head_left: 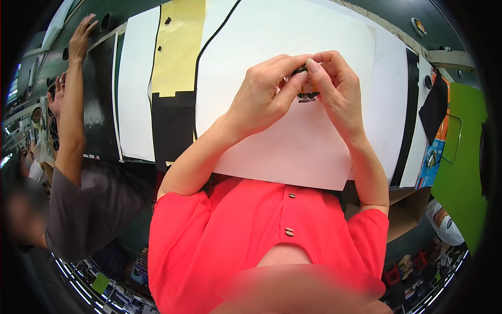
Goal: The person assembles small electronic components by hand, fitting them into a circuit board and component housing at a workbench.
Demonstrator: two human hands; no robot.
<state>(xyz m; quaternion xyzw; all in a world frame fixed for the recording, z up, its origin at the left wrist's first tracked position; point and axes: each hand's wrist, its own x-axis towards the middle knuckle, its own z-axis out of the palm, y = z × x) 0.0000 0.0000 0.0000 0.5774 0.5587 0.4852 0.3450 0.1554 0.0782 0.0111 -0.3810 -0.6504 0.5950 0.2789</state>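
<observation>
Between my two hands is a small electronic part (pixel 308 90), dark with an orange-brown face, held above the white sheet (pixel 282 141). My left hand (pixel 269 86) pinches its left side with thumb and fingers. On the other side, my right hand (pixel 337 78) is closed on it, the thumb tip near its upper edge. The fingers cover much of the part, so its exact kind cannot be made out. A short dark edge or wire shows along its bottom.
Left of the sheet, a black cable (pixel 209 44) runs beside a yellow paper strip (pixel 180 57) with two tiny black pieces. Black cloth (pixel 433 112) and a green panel (pixel 460 152) are at the right. A co-worker's arm (pixel 73 110) reaches forward at the far left.
</observation>
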